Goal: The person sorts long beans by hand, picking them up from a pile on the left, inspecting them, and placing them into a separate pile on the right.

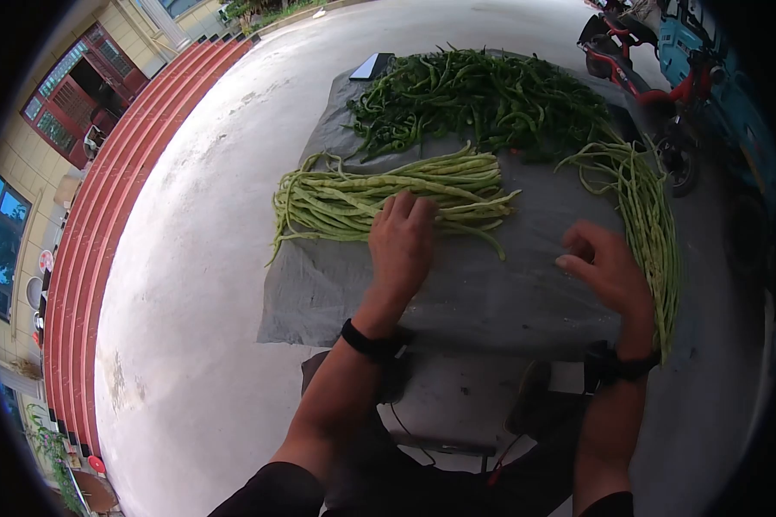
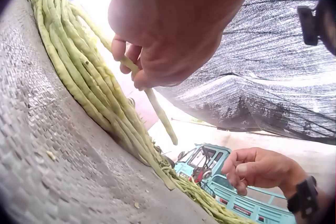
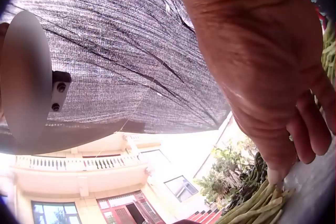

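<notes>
My left hand (image 1: pixel 403 246) is over the near side of a bundle of yard-long beans (image 1: pixel 336 191) lying crosswise on a grey woven sheet (image 1: pixel 336 297). In the left wrist view, its thumb and fingers pinch one long bean (image 2: pixel 161 118), whose end sticks out below them. My right hand (image 1: pixel 608 269), fingers loosely bent and holding nothing, hovers above the sheet at the right. Just beyond it, a second bunch of yard-long beans (image 1: pixel 653 233) lies along the sheet's right edge. The right wrist view shows that palm (image 3: pixel 252 61) with bean ends below the fingertips.
A broad heap of green chili peppers (image 1: pixel 483 99) covers the far part of the sheet, with a phone (image 1: pixel 372 66) at its left. A blue-green three-wheeler (image 1: pixel 707 69) stands at the far right. Red steps (image 1: pixel 129 189) run along a building at the left.
</notes>
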{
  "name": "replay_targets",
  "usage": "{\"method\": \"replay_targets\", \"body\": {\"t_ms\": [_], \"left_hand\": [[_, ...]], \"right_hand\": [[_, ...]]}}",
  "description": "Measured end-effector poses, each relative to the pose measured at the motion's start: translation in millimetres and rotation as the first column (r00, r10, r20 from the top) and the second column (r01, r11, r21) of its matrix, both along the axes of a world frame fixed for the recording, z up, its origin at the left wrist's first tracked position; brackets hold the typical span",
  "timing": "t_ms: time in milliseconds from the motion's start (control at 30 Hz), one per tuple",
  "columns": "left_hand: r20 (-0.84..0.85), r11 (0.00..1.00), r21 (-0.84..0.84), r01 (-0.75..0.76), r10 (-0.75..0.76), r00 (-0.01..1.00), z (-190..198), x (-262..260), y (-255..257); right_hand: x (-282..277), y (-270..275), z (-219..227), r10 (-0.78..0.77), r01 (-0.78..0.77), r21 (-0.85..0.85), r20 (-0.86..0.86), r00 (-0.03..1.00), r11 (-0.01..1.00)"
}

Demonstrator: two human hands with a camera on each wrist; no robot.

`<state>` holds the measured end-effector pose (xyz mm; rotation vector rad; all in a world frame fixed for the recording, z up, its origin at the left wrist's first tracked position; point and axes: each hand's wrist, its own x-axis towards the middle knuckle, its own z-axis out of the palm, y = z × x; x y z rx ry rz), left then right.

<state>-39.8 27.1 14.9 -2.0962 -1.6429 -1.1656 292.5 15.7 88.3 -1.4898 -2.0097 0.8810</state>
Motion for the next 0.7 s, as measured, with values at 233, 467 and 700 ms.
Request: {"method": "replay_targets", "body": {"t_ms": [233,467,700], "left_hand": [[0.148,0.995,0.063,0.079,-0.087,0.985,16,13,-14],[0.176,0.981,0.047,0.186,-0.192,0.965,20,22,-28],[0.152,0.965,0.006,0.262,-0.26,0.954,30,28,-35]], "right_hand": [[-9,4,-9,0.058,-0.057,0.023,-0.049,0.997,0.998],[-48,-1,-9,0.059,-0.14,-0.113,-0.535,0.843,0.984],[-52,3,-10,-0.002,-0.065,-0.072,-0.69,0.724,0.995]]}}
